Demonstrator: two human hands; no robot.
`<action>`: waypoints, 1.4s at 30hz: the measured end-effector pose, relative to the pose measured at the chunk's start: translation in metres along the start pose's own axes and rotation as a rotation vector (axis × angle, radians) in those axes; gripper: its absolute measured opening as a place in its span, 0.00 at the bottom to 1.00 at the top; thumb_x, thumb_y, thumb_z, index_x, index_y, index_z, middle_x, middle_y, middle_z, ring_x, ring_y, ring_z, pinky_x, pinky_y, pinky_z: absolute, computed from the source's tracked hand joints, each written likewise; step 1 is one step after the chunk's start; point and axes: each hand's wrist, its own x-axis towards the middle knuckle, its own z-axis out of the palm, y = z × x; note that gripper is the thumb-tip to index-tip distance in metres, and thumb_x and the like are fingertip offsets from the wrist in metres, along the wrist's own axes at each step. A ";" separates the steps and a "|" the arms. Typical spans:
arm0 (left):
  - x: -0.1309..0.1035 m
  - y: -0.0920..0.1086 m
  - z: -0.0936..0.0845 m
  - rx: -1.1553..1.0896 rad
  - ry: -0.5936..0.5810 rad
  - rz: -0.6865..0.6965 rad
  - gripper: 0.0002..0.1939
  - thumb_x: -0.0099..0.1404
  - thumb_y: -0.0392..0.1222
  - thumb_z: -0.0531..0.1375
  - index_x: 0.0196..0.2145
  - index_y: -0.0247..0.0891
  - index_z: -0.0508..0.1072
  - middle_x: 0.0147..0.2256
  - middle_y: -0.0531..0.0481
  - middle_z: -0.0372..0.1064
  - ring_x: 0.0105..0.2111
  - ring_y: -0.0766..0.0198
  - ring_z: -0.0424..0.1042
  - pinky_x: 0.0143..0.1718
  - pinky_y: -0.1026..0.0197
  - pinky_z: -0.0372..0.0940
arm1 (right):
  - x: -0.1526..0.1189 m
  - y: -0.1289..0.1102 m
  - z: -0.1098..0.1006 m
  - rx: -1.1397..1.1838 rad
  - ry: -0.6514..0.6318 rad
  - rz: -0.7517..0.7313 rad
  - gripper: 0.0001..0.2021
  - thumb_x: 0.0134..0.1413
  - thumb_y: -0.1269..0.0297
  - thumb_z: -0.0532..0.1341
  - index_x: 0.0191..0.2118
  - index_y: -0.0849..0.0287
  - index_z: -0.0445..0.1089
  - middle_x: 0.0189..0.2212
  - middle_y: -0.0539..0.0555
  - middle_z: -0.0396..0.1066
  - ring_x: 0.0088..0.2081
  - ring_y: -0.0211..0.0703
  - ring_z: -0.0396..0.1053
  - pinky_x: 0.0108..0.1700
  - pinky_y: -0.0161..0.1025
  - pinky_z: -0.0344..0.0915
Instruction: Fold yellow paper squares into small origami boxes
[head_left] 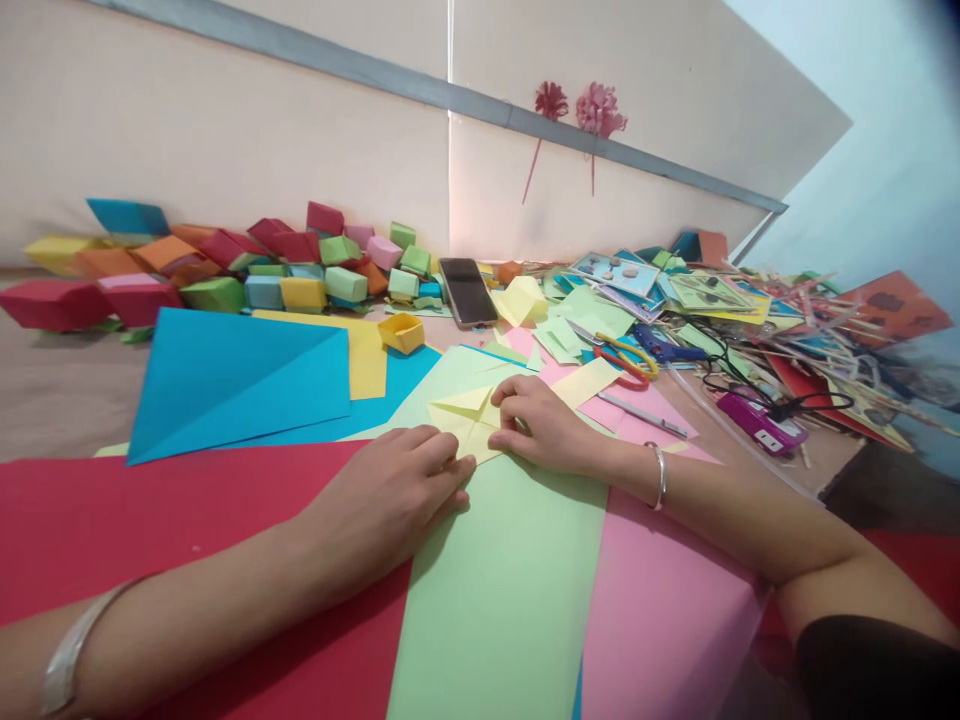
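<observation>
Left hand [409, 480]: fingers close together, fingertips at the lower-left edge of the pale yellow folded paper [469, 408]; grip cannot be determined. Right hand [540, 425]: thumb and forefinger narrowly parted, touching the paper's right side. Beneath: green sheet [510, 580], bare toward the wearer. Beyond: yellow paper box [401, 335], smartphone [466, 292]. Right: scissors [626, 360], then power socket [761, 422] near the table edge.

Near: plain red sheet [210, 500] L, pale green sheet [510, 590] ctr, pink sheet [660, 600] R. Pale yellow folded paper [465, 415] ctr. Blue sheet [240, 370] L. Far L: boxes [262, 260] in red, orange, yellow, green, blue & pink. Far R: purple socket block [761, 420], scissors [626, 358] w/ red & yellow handles.
</observation>
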 end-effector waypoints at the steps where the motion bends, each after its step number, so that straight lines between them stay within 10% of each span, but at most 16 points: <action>1: 0.000 0.000 0.000 0.005 -0.009 0.005 0.10 0.69 0.37 0.57 0.43 0.32 0.77 0.31 0.46 0.70 0.33 0.54 0.71 0.32 0.54 0.66 | 0.000 -0.001 -0.001 0.006 0.002 0.006 0.12 0.52 0.68 0.67 0.25 0.59 0.63 0.42 0.57 0.68 0.46 0.46 0.64 0.50 0.45 0.62; 11: 0.002 -0.001 -0.002 0.006 -0.016 0.006 0.11 0.70 0.37 0.55 0.41 0.33 0.77 0.31 0.47 0.69 0.33 0.57 0.69 0.32 0.56 0.64 | 0.001 -0.007 0.003 -0.028 0.013 0.085 0.20 0.45 0.55 0.72 0.37 0.59 0.64 0.43 0.58 0.68 0.47 0.50 0.62 0.49 0.47 0.61; 34: 0.007 -0.001 -0.005 -0.060 -0.022 0.014 0.10 0.70 0.41 0.57 0.37 0.35 0.77 0.30 0.48 0.67 0.32 0.59 0.69 0.33 0.57 0.62 | 0.003 0.016 -0.035 -0.032 -0.151 -0.049 0.13 0.42 0.67 0.74 0.32 0.58 0.70 0.43 0.55 0.69 0.51 0.49 0.66 0.54 0.48 0.63; 42: 0.000 0.003 -0.003 -0.019 -0.022 0.014 0.10 0.69 0.38 0.57 0.39 0.32 0.77 0.32 0.44 0.70 0.34 0.55 0.71 0.34 0.55 0.66 | -0.008 -0.001 -0.026 -0.412 -0.120 -0.157 0.02 0.54 0.71 0.66 0.31 0.62 0.74 0.46 0.60 0.71 0.46 0.49 0.67 0.46 0.43 0.63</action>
